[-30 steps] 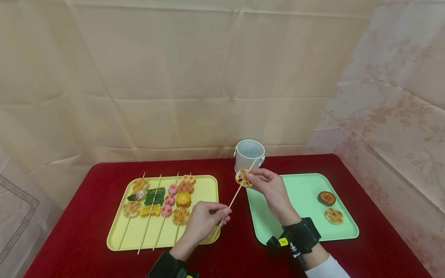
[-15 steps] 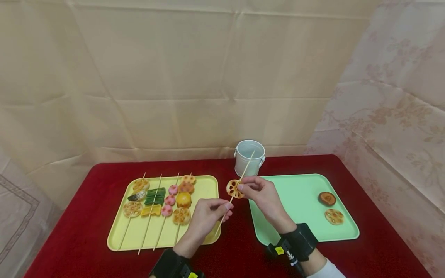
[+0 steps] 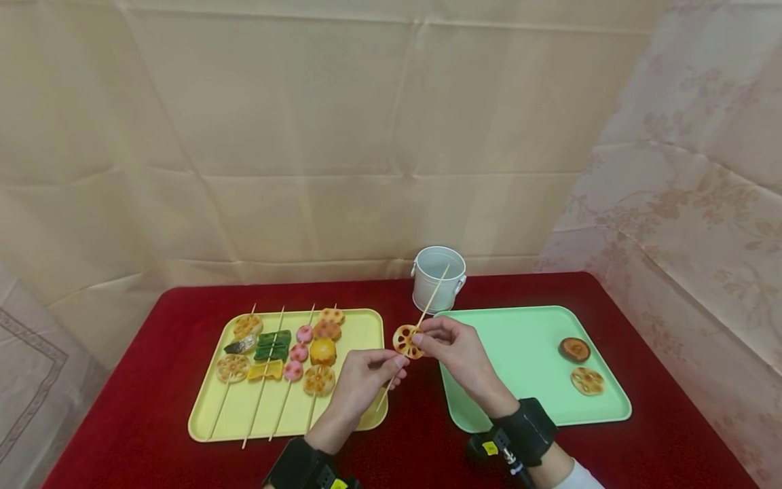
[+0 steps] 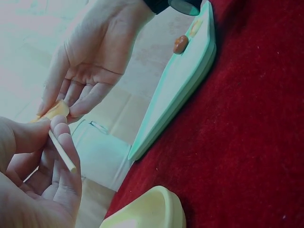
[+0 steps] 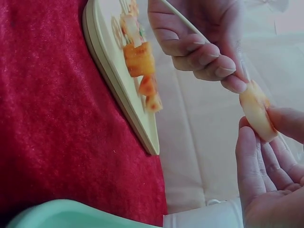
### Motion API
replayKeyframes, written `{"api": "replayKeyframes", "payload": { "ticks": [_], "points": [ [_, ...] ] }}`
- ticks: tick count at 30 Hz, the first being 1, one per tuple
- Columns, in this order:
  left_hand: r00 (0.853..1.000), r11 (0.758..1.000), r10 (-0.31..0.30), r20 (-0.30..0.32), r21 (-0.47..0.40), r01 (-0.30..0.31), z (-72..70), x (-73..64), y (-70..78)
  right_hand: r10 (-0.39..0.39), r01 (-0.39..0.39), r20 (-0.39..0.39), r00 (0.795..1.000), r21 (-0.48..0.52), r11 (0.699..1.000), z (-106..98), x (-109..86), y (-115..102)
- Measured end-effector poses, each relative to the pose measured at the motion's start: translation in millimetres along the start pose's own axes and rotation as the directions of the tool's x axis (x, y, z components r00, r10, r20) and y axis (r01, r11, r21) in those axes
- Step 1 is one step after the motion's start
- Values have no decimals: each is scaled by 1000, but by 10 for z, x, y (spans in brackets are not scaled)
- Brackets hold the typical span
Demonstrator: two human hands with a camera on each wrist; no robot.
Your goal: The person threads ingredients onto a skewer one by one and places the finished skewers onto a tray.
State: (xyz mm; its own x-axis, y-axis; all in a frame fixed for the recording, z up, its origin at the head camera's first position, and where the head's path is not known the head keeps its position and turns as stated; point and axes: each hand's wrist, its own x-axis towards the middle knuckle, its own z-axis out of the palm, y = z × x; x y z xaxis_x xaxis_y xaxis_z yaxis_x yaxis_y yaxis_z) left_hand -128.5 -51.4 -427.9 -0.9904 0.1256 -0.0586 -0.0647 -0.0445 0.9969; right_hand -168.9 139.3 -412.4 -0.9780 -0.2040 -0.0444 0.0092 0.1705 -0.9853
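Observation:
A thin wooden skewer (image 3: 434, 297) slants up and away between my two hands, its far end overlapping the white bucket in the head view. My left hand (image 3: 365, 380) pinches it in its lower part, thumb against fingers. Threaded on it is a lotus root slice (image 3: 406, 341), pale with browned holes, right at my left fingertips. Between thumb and fingers, my right hand (image 3: 455, 350) pinches that slice by its edge. The right wrist view shows the lotus root slice (image 5: 256, 111) edge-on, meeting the left fingertips.
A yellow tray (image 3: 204, 424) at left bears several loaded skewers. On the green tray (image 3: 519, 401) at right lie a brown mushroom cap (image 3: 574, 349) and another lotus root slice (image 3: 588, 381). The white bucket (image 3: 424, 288) stands at the back.
My right hand has moved down and left, sliding the lotus root slice along the skewer to my left fingertips. My left hand keeps its pinch, nearly in place.

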Motion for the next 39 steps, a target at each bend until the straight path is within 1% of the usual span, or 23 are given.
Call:
{"api": "replayKeyframes", "payload": {
  "ticks": [4,7,11,14,15,17,20,22,24,26,30,33,35,37,39],
  "points": [
    [1000,1000,-4,-7,3,4,-5,5,-12,-15,16,30,999,-16,1000,-46,12,12],
    [1000,1000,-6,-14,20,6,-29,0,-24,-20,21,40,999,-33,999,-136,26,19],
    [1000,998,7,-29,60,-6,-84,-20,-30,-21,23,17,1000,-94,995,-347,33,13],
    [999,996,24,-39,89,-20,-132,-38,-29,-50,48,-5,999,-190,981,-568,30,4],
    [999,995,25,-40,95,-22,-148,-44,-29,-63,59,-10,998,-235,970,-653,29,2],
    [999,995,25,-44,98,-20,-176,-54,-26,-82,68,-25,996,-348,935,-829,22,1],
    [999,995,23,-48,97,-19,-215,-64,-41,-98,61,-47,994,-507,860,-1099,9,10],
    [998,995,22,-53,103,-16,-237,-66,-54,-99,51,-54,994,-570,820,-1278,-4,30],
    [998,994,19,-53,105,-13,-256,-67,-64,-96,46,-53,994,-601,798,-1449,-25,53],
    [998,993,14,-55,117,-7,-273,-68,-75,-86,41,-42,995,-622,782,-1610,-53,81],
    [998,989,2,-68,150,8,-304,-72,-82,-31,6,-24,999,-677,736,-1884,-111,107],
    [998,987,-4,-70,163,16,-327,-80,-74,-8,-14,-27,1000,-728,685,-2056,-133,123],
    [998,986,-6,-67,168,17,-345,-86,-76,2,-25,-31,1000,-752,659,-2155,-137,143],
    [998,987,-11,-70,161,22,-365,-99,-69,1,-24,-31,1000,-768,641,-2236,-136,168],
    [997,986,-8,-73,165,20,-384,-105,-79,10,-31,-32,999,-775,631,-2309,-135,200]
  ]
}}
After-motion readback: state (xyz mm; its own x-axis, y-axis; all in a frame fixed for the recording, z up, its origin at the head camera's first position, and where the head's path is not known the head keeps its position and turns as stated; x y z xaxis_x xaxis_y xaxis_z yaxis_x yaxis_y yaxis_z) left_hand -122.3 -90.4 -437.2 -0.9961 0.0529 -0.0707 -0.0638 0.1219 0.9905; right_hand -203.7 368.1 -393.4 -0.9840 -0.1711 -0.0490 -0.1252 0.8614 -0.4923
